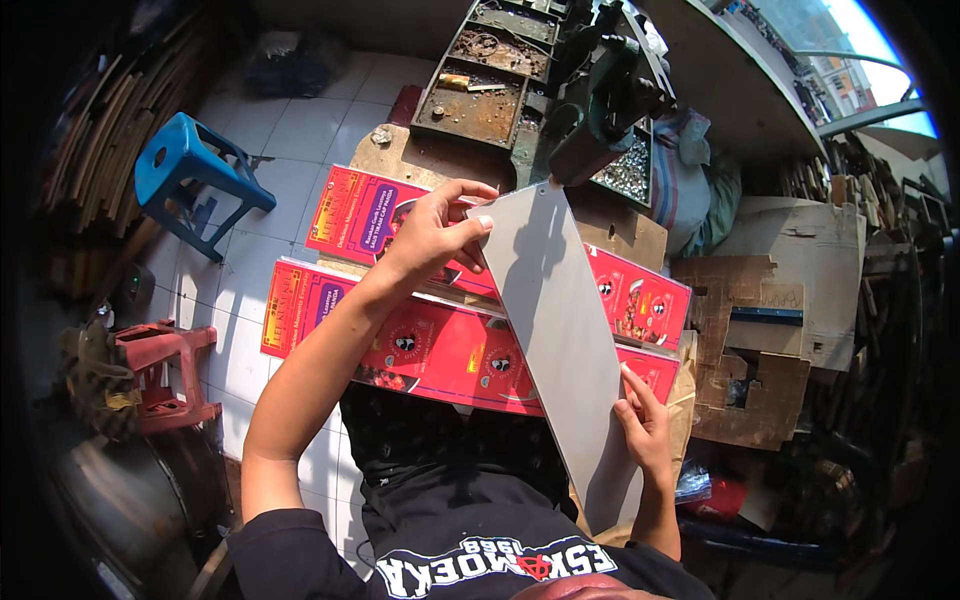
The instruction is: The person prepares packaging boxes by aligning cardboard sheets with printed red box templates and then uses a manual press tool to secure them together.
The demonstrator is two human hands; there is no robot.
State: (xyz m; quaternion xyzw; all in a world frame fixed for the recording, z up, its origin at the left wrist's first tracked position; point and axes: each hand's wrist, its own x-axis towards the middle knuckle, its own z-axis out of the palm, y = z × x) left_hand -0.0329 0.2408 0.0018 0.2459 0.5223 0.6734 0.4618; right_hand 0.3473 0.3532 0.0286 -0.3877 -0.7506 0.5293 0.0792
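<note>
Our right hand (645,425) grips the near edge of the grey card sheet (555,320), fingers closed on it. Our left hand (435,232) pinches the sheet's far corner. The sheet lies tilted over red printed cartons (400,345), its top beneath the green press (600,100).

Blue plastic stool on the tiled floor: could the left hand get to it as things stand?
Probably not right away. The left hand grips the grey sheet's upper edge, and the blue stool stands well off to the left; the way between looks open, though.
</note>
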